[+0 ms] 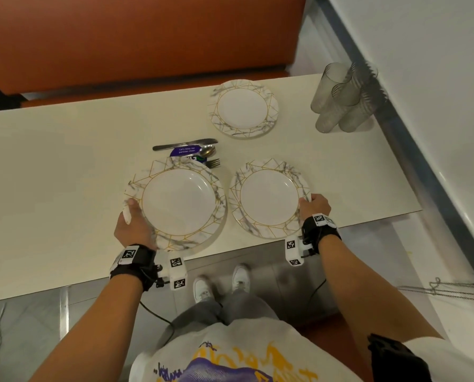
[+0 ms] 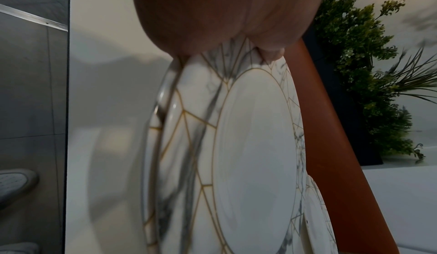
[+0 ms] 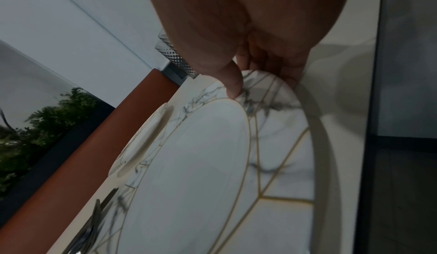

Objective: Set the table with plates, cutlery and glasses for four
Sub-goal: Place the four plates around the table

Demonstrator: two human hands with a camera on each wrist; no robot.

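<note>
Cream table (image 1: 65,161): left hand (image 1: 132,226) pinches what looks like two stacked plates (image 1: 178,205), right hand (image 1: 317,205) pinches a single plate (image 1: 269,199), likely dealing places.

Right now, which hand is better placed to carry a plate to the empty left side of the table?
Left. The left hand already grips the stacked plates nearest that side. The right hand holds the single plate at the right end.
</note>
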